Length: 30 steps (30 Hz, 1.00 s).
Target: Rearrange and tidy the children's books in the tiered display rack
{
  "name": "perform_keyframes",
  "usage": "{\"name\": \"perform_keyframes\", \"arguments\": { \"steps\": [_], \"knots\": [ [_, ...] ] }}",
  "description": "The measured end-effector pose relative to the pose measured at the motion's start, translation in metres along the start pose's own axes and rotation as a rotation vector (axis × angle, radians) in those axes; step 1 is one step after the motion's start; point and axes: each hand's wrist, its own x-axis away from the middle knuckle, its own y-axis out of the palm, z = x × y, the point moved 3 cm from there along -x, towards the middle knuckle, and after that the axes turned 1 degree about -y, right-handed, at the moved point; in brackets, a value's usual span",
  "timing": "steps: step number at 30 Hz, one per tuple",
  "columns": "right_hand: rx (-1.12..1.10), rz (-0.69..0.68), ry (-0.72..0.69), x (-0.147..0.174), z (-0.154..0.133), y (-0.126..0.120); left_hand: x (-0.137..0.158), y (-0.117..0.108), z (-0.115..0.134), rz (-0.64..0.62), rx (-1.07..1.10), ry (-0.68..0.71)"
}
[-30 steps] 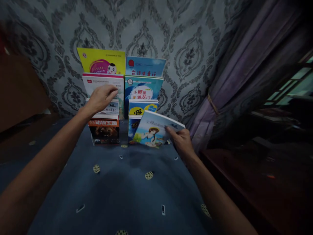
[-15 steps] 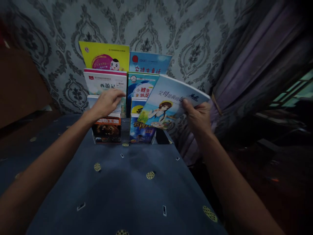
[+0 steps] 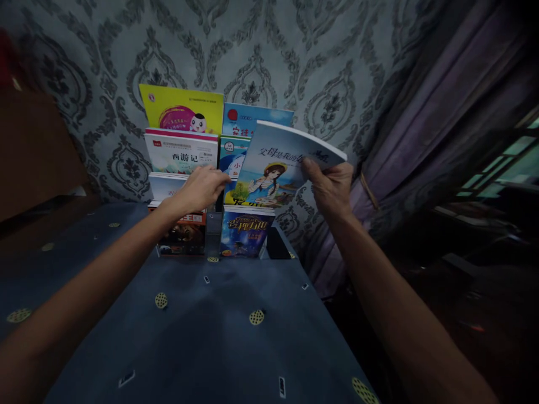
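My right hand (image 3: 330, 182) grips a light blue picture book (image 3: 290, 146) by its right side, thumb on the cover. The cover shows a girl in a yellow hat, and the book tilts in front of the rack's right column, partly hiding a blue book (image 3: 259, 115) and a teal one (image 3: 229, 157). My left hand (image 3: 204, 188) is in front of the left column, empty as far as I see, with loosely bent fingers reaching toward the middle gap. Behind it are a white book (image 3: 181, 151), a pale book (image 3: 162, 185) and an orange-and-black animal book (image 3: 183, 238).
A yellow-green book (image 3: 185, 104) stands at the back left, and a dark blue book (image 3: 246, 233) at the front right. Beneath is a blue patterned cloth (image 3: 210, 348). Patterned wallpaper rises behind, a purple curtain (image 3: 366, 185) hangs right, and a brown box (image 3: 37, 151) stands left.
The light blue book in my right hand has moved left, covering more of the right column. My left hand has shifted right toward the gap. The view has tilted up slightly.
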Motion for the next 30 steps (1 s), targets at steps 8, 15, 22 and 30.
{"name": "perform_keyframes", "arguments": {
  "steps": [8, 15, 22, 30],
  "knots": [
    [-0.008, 0.053, 0.004, 0.013, 0.009, 0.013, 0.0, -0.011, 0.007, -0.101, 0.105, 0.011],
    [0.074, 0.051, 0.078, 0.012, 0.002, 0.015, -0.004, -0.012, 0.004, 0.005, 0.348, -0.02],
    [0.075, 0.013, 0.063, 0.003, 0.002, 0.023, -0.005, -0.013, -0.007, 0.099, 0.338, -0.044],
    [-0.013, -0.096, 0.127, 0.018, 0.023, 0.027, 0.002, -0.001, -0.01, 0.015, 0.254, -0.058]
  ]
}}
